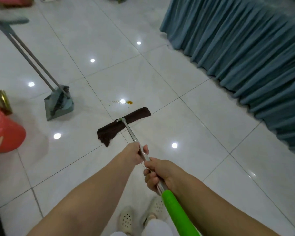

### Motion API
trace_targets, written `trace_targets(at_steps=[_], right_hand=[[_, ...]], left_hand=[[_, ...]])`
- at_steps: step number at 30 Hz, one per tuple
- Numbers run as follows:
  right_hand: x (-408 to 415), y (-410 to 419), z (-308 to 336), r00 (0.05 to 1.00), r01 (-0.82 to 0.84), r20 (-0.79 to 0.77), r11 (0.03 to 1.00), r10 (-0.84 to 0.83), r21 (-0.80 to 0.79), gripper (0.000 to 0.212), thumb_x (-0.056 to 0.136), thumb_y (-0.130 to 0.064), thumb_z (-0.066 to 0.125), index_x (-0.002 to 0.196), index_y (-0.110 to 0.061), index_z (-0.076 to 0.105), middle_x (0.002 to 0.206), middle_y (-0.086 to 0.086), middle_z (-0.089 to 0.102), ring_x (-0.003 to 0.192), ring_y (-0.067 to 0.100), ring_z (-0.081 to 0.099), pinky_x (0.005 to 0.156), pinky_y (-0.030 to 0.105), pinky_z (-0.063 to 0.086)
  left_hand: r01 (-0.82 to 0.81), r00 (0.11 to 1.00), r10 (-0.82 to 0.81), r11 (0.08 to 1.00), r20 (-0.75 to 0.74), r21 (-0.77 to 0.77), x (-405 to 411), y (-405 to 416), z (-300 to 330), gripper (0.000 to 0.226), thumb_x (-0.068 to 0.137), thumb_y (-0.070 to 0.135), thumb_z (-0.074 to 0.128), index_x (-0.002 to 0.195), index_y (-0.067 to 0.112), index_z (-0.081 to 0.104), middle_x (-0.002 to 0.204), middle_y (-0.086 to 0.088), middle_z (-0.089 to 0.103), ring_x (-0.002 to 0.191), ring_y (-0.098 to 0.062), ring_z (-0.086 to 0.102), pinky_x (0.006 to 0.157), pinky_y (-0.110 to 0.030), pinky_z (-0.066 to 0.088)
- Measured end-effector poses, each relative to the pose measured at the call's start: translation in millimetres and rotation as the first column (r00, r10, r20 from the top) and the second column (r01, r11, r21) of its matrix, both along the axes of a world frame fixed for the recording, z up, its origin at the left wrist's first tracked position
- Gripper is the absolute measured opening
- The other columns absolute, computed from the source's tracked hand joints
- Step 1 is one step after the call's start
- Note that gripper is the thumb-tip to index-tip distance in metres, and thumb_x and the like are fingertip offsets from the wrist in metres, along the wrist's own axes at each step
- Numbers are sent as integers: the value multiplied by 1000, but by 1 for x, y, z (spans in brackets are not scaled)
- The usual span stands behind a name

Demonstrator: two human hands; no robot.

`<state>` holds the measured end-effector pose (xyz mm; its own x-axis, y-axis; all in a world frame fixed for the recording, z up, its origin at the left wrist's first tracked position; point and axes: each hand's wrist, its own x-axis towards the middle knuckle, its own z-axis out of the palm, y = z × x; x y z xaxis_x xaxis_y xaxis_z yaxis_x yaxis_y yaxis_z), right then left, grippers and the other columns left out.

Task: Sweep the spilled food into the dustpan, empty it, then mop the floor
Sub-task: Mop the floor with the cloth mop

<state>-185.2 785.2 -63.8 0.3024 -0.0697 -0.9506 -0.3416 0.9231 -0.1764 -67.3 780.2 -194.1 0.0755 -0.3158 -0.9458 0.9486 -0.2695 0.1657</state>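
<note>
Both hands grip the metal pole of a flat mop (131, 133). My left hand (134, 153) holds it lower down, my right hand (157, 173) just above, next to the green grip (175, 213). The dark brown mop cloth (124, 123) lies flat on the white tiled floor (186, 116). Just beyond the cloth sits a small orange food stain (130, 102) with a few crumbs (115, 101) to its left. A grey-green dustpan (58, 106) with a broom standing in it rests on the floor at the left, its long handles (27, 55) leaning away to the upper left.
A red bucket (3, 132) stands at the left edge, with a gold-edged object (0, 99) behind it. A pleated teal cloth skirt (245, 53) hangs to the floor along the right. My feet in white perforated shoes (140, 217) show at the bottom.
</note>
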Motion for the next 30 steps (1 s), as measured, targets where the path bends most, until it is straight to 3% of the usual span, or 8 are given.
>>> trace_targets(at_steps=[4,13,20,25,30], right_hand=[[35,-37,-1,1000,-3,14,1000,3,7,11,99,-10,42,96,-17,49,57,3,38,27,5,31,28,9,27],[85,-167,-10,992,-126,23,992,126,24,16,99,-9,41,104,-22,50,56,4,39,29,6,32,29,8,26],[133,-267,-17,970,-243,-15,970,243,17,43,99,-10,43,137,-28,39,58,3,41,29,6,34,28,10,28],[168,-306,-16,966,-258,8,964,258,58,31,99,-11,42,123,-31,41,56,4,42,27,6,33,27,9,28],[203,-330,-13,956,-295,22,954,294,50,33,99,-8,40,123,-29,41,61,4,39,27,5,32,27,8,26]], left_hand=[[-38,999,38,999,-7,1,34,-36,1,14,100,12,29,107,5,39,68,-9,42,35,-14,37,30,-14,35],[-100,995,100,995,-6,28,97,-147,-6,18,100,9,31,86,4,40,71,-11,42,49,-17,38,34,-18,42],[-205,979,205,978,-17,30,143,-228,-6,19,100,7,30,84,3,40,75,-11,41,50,-19,38,37,-19,43],[-243,970,244,970,-15,14,176,-259,-2,23,100,5,24,81,3,37,74,-10,40,52,-18,35,38,-17,43],[-288,957,288,958,-46,-3,211,-279,-1,21,100,7,26,82,3,37,75,-10,40,53,-17,36,40,-18,44]])
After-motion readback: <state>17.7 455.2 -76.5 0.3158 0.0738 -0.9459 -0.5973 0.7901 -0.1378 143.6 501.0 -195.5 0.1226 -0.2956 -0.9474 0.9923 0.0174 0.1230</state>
